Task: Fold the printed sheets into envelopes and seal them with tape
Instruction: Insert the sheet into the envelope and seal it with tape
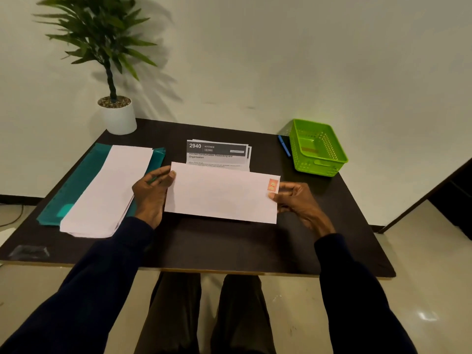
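A white envelope [221,196] with an orange stamp is held just above the dark table [229,246] — the left hand [150,194] has its fingers clamped on the left end, the right hand [297,200] pinches the stamped end. Just behind the envelope lie the printed sheets [217,153]; left of it a stack of envelopes [107,192] rests on a teal folder [74,185], and to its right, farther back, stands a green basket [318,148].
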